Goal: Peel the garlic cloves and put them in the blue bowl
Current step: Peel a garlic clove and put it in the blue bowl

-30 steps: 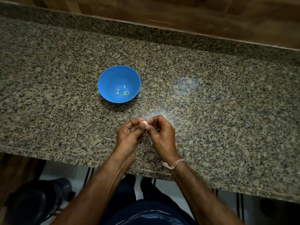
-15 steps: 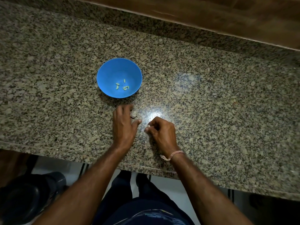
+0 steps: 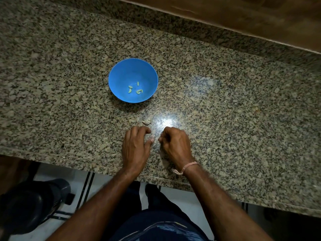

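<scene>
The blue bowl stands on the granite counter, with several peeled garlic cloves lying at its bottom. A pale piece of garlic lies on the counter between the bowl and my hands. My left hand rests palm down just short of that piece, fingers loosely bent and holding nothing. My right hand sits beside it with its fingers curled tight. A small pale bit of garlic clove shows pinched at its fingertips; the rest is hidden.
The counter's front edge runs just under my wrists. A raised granite strip and wood panelling close off the back. A black object stands on the floor at lower left. A bright light reflection lies by the garlic piece.
Both hands were pinching one clove together, then came apart and dropped to the counter. My left hand set the pale piece down and drew back from it.
</scene>
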